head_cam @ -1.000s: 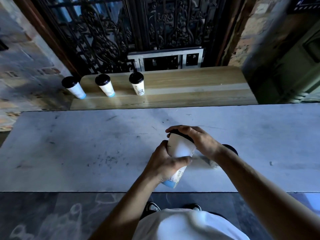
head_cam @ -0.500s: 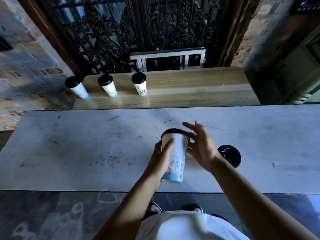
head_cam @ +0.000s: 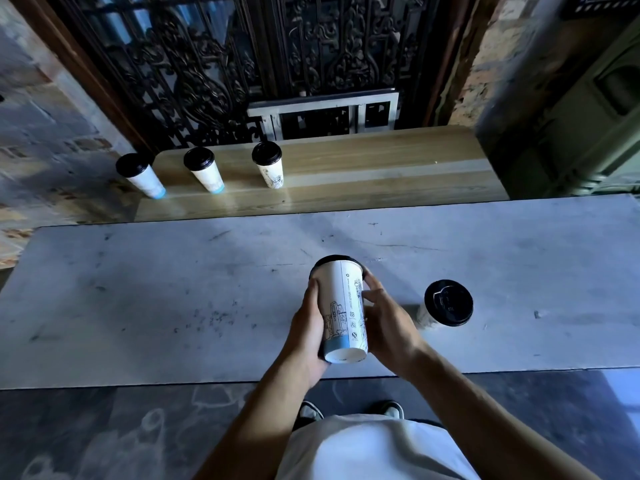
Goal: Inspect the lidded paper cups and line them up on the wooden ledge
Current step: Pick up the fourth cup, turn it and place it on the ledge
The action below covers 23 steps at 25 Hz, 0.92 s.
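Above the pale stone table I hold a white paper cup with a black lid, line drawings and a blue base band, tilted so its bottom faces me. My left hand grips its left side and my right hand grips its right side. A second lidded cup stands upright on the table just right of my right hand. Three lidded cups stand in a row at the left end of the wooden ledge.
An ornate black iron gate with a small metal frame stands behind the ledge. Rough brick walls flank it. A dark green cabinet is at the right. My shoes show below the table's near edge.
My right hand left the lid, opened, then closed on the cup's right side. The cup tipped further, its base now toward me. The cup on the table came into full view.
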Motion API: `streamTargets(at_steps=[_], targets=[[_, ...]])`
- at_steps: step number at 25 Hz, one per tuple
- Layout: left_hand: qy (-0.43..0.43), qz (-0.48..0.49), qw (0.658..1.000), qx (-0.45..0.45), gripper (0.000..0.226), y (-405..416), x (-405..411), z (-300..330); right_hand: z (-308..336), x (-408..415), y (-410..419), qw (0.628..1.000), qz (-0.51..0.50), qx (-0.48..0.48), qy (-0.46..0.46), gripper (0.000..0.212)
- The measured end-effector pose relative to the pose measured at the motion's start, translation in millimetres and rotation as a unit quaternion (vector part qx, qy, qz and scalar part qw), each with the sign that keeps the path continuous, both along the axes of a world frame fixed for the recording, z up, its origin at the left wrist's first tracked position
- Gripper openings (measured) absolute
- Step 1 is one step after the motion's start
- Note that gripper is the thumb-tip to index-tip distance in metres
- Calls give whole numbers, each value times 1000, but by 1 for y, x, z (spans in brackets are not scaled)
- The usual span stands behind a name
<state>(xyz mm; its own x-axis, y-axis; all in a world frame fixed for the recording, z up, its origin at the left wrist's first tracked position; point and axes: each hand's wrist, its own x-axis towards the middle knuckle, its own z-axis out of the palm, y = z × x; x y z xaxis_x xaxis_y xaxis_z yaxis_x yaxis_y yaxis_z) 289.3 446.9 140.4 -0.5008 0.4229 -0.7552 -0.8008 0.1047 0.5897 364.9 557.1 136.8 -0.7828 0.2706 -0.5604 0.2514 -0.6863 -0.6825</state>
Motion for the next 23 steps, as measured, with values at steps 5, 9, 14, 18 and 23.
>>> streamTargets(at_steps=[5, 9, 14, 18, 23], targets=[[96, -42, 990, -93, 53, -4, -3, -5, 0, 8, 5, 999, 10, 19, 36, 50], [175, -89, 968, -157, 55, -5, -1, 1, -1, 12, 8, 999, 17, 22, 24, 51], [349, -19, 929, -122, 50, -13, 3, 3, -3, 15, 12, 1000, 7, 15, 12, 52], [505, -48, 857, -93, 33, -18, 6, 7, -5, 15, 12, 1000, 0, 14, 1, 48], [541, -75, 830, -118, 25, -13, 3, 14, -10, 13, 13, 1000, -9, -2, -11, 37]])
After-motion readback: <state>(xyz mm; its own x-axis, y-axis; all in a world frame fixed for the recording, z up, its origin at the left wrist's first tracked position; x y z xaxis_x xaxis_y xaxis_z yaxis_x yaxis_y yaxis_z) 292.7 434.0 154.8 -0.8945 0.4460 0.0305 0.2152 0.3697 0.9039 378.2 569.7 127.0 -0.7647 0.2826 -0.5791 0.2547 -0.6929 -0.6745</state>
